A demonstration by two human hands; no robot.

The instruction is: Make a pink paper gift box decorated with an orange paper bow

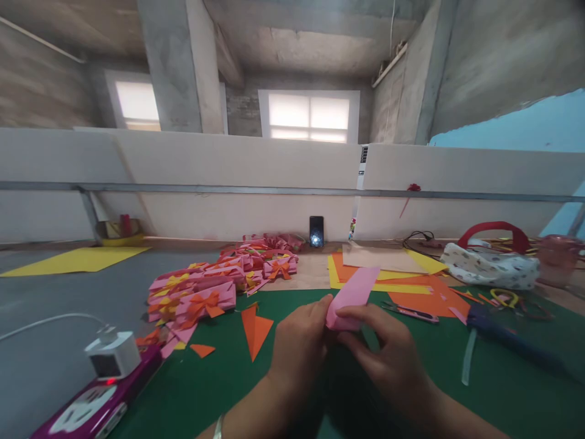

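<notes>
A folded strip of pink paper [359,289] is held up over the green cutting mat [219,390], tilting up and away to the right. My left hand [301,341] grips its lower left edge, fingers closed and partly hidden behind the paper. With thumb and fingers, my right hand [384,344] pinches the lower right part of the same piece. Left of my hands lies an orange folded paper piece [256,332], and beyond it a pile of pink folded paper pieces with orange and yellow bows [205,299].
Orange and yellow sheets [393,279] lie behind my hands. A utility knife [414,313], a blue glue gun [512,338] and scissors [534,310] are at right, near a white bag [491,265]. A purple power strip [95,402] with a white charger stands front left; a phone [316,231] leans against the partition.
</notes>
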